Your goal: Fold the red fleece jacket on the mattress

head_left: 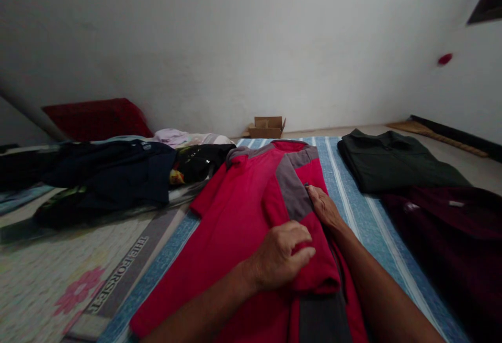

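Two hands work a red and grey jacket (235,217) spread flat on a blue striped mat (353,202). Left hand (284,256), fingers curled, pinches the folded sleeve (314,259) near the cuff; right hand (323,204) lies flat with fingers extended, pressing the sleeve against the jacket's grey panel. Right of the jacket lie a folded dark green garment (392,165) and a maroon garment (451,238). Left, a heap of dark clothes (110,175); beyond, a cardboard box (267,126) by the wall.
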Available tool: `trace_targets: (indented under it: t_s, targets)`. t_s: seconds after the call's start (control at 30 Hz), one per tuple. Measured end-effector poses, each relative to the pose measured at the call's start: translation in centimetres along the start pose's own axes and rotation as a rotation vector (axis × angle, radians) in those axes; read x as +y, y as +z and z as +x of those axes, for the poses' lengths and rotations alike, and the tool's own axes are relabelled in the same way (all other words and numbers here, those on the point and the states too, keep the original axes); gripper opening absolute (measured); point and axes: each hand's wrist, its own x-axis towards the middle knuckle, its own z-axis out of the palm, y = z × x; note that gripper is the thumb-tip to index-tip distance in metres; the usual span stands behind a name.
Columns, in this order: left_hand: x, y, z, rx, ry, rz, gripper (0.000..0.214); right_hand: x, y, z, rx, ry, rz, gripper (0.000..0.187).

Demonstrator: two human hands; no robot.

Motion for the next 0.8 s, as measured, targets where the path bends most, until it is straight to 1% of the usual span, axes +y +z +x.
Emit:
trace_targets:
  t_s: [0.07,0.13,0.23,0.33,0.43,0.53,0.63,0.7,0.8]
  targets:
    - [-2.0,-1.0,0.9,0.126,-0.083,0.075,0.01,-0.2,0.0,-0.1,0.007,0.031,-0.018,0.061]
    - [-4.4,-1.8,2.1,0.202,-0.164,0.193,0.011,-0.3,0.1,-0.1,0.007,0.072,-0.04,0.057]
    - [-8.0,-2.2,4.2,0.206,-0.213,0.355,0.014,-0.2,0.4,-0.1,0.007,0.13,-0.025,0.05]
    - [-10.5,-1.7,6.7,0.181,-0.243,0.466,0.02,0.1,0.6,-0.1,0.016,0.12,0.009,0.038]
    - [-12.0,-0.9,9.2,0.172,-0.285,0.534,0.025,0.3,0.8,0.0,0.037,0.101,0.019,0.025]
    - [-13.1,-0.1,10.9,0.148,-0.348,0.579,0.027,0.5,0.8,0.1,0.034,0.093,0.008,0.016]
    - [-14.2,0.7,11.4,0.121,-0.405,0.587,0.028,0.7,0.9,0.1,0.01,0.073,-0.017,0.016]
    - [-14.7,1.0,11.5,0.117,-0.416,0.577,0.029,0.8,1.0,0.1,0.003,0.068,-0.034,0.018]
    - [-15.3,0.5,12.0,0.127,-0.45,0.516,0.028,0.8,1.1,0.1,0.0,0.076,-0.041,0.019]
